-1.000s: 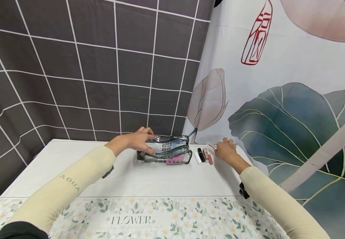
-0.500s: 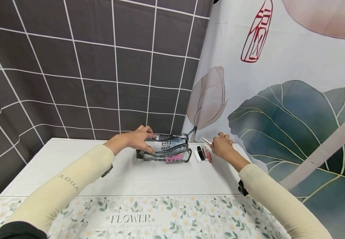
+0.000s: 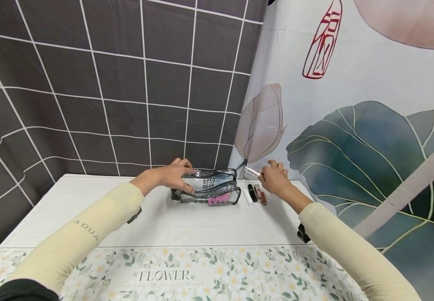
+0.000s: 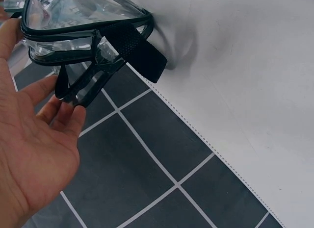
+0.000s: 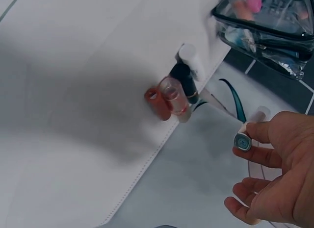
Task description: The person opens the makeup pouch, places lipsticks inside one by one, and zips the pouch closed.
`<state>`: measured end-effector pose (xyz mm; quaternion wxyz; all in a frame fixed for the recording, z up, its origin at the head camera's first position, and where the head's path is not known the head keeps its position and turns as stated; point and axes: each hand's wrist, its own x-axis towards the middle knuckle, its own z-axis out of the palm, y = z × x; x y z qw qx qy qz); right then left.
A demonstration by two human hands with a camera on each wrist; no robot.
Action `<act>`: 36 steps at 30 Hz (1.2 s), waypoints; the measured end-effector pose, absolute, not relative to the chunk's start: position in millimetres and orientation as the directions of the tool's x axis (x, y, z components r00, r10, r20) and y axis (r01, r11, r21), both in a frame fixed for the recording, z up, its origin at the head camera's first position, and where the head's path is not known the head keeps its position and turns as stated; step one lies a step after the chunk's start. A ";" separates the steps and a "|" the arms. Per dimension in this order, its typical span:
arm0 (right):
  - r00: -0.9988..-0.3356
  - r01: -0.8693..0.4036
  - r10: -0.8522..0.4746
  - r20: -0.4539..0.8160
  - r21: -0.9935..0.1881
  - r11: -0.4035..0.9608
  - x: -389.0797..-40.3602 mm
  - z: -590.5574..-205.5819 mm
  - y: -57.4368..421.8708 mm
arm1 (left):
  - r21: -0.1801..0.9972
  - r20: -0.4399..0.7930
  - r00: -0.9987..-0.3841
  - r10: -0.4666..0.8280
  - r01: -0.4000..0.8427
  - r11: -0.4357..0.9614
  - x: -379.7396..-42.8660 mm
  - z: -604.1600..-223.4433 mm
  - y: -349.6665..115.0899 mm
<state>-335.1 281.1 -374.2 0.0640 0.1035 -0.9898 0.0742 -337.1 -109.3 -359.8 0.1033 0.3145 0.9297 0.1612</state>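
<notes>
In the head view a clear, black-trimmed zip pouch (image 3: 224, 196) stands on the white table, its top gaping. My left hand (image 3: 173, 174) grips its left end; the left wrist view shows the fingers (image 4: 73, 122) curled against the dark trim and strap (image 4: 142, 54). To the pouch's right, my right hand (image 3: 275, 179) pinches a slim, shiny lip gloss tube (image 3: 253, 172) above the table. From the right wrist, that tube's round end (image 5: 242, 141) shows between thumb and finger. Below it lie a white tube (image 5: 190, 60), a black lipstick (image 5: 185, 83), a pink tube (image 5: 172, 94) and a red one (image 5: 158, 105).
Behind the table (image 3: 157, 225) hangs a dark grid-patterned cloth (image 3: 119, 96), with a leaf-printed cloth (image 3: 352, 159) at the right. A floral mat (image 3: 187, 267) covers the front. Small items, one of them pink (image 5: 253, 1), show through the pouch wall.
My right hand has lifted the lip gloss tube and carried it leftward, towards the pouch. My left hand stays on the pouch.
</notes>
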 end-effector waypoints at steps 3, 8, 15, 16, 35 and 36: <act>-0.969 -0.220 -0.201 0.142 -0.129 0.967 -334.4 -371.3 277.9 | 0.360 -0.091 -0.780 0.619 0.554 0.751 -337.9 -360.4 -109.8; -0.967 -0.224 -0.205 0.149 -0.127 0.966 -334.0 -369.1 274.3 | 0.358 -0.094 -0.779 0.620 0.554 0.751 -338.5 -361.4 -110.2; -0.965 -0.228 -0.205 0.163 -0.137 0.964 -334.9 -365.5 271.7 | 0.365 -0.105 -0.779 0.618 0.548 0.753 -338.6 -361.0 -109.9; -0.965 -0.230 -0.207 0.164 -0.138 0.963 -335.0 -365.0 271.2 | 0.363 -0.103 -0.780 0.618 0.549 0.753 -338.5 -360.9 -109.8; -0.955 -0.254 -0.230 0.187 -0.120 0.960 -336.4 -360.9 260.8 | 0.354 -0.102 -0.780 0.618 0.552 0.755 -337.7 -360.3 -109.8; -0.954 -0.257 -0.231 0.189 -0.122 0.959 -336.6 -360.5 260.2 | 0.355 -0.103 -0.780 0.618 0.551 0.755 -338.0 -360.7 -109.9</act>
